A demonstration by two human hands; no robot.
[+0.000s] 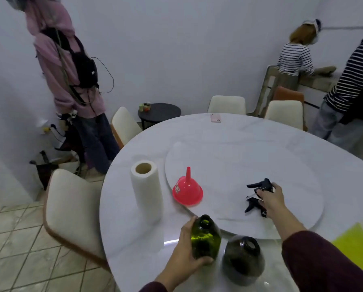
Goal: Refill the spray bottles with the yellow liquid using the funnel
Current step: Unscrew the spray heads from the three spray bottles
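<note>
Table (pixel 250 131): white marble-look, round, fills centre and right of scene. Turntable disc (pixel 229 157) of the same finish sits on it, centre-right.

Chairs: cream chair (pixel 71 207) at near left, pushed up to the table edge; three more cream chairs at the far side. Small dark side table (pixel 161 111) far left-centre w/ a few small jars on it.

People: one person in a pink hoodie (pixel 56 66) w/ black backpack stands far left, facing the wall. Two persons in striped tops at far right.

Paper towel roll (pixel 146 190): upright on the table, left of the disc.

Yellow item (pixel 355 243): bright yellow-green, at near right edge of frame; partly cut off, type cannot be told.

Dark bottle (pixel 242 258): smoky grey, upright, neck open, no sprayer fitted; near centre on the table, just right of the green bottle.

Green bottle (pixel 205 239): upright, neck open, no sprayer fitted; near centre on the table.

Left hand (pixel 184 251): fingers wrapped round the green bottle body, thumb on the far-left side, fingertips under the near side.

Right hand (pixel 271 201): over the disc, right of centre, fingers curled round the far spray head.

Funnel (pixel 188 189): red, inverted, spout up, wide mouth down across the disc's left edge; well apart from both hands.

Spray heads: two, black. Far spray head (pixel 260 184) in the right hand's grip. Near spray head (pixel 253 204) lies on the disc, just under the hand.

Phone (pixel 215 118): pink, flat, far edge of the table.
</note>
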